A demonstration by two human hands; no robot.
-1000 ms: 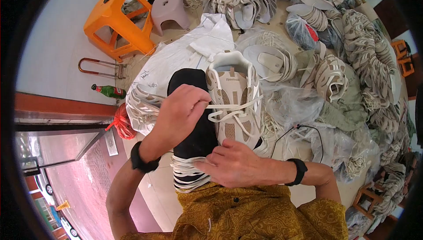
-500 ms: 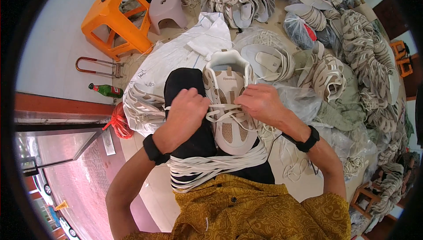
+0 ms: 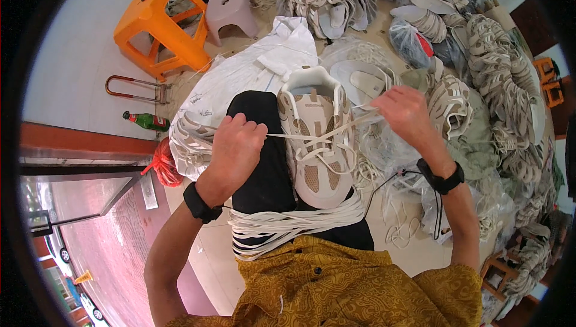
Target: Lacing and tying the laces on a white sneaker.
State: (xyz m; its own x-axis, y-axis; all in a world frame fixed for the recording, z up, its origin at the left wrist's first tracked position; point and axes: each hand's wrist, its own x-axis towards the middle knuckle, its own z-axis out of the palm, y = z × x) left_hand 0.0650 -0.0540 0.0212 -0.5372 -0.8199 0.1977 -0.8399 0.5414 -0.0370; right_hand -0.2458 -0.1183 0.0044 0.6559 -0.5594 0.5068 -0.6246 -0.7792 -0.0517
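Note:
A beige and tan sneaker upper (image 3: 312, 111) rests on my lap, its toe toward me. My left hand (image 3: 239, 147) is closed on one end of a cream shoelace (image 3: 276, 135), left of the shoe. Out to the right, my right hand (image 3: 405, 114) pinches the other end, raised over the shoe's side. The lace runs taut between both hands and crosses over the tongue. Lower on the shoe, a loose loop of lace hangs over the toe area. A bundle of cream laces (image 3: 282, 225) lies across my dark-trousered thighs.
More shoe uppers (image 3: 450, 108) are heaped on the right and at the back. A white sack (image 3: 240, 75) lies ahead, with several uppers at its left. An orange stool (image 3: 159, 27), a mauve stool (image 3: 231, 12), a green bottle (image 3: 146, 121) and a red bag (image 3: 165, 165) stand leftward.
My hands have drawn apart, the right one farther out to the right and up, the left one slightly left. The lace between them has been pulled from slack loops into taut strands.

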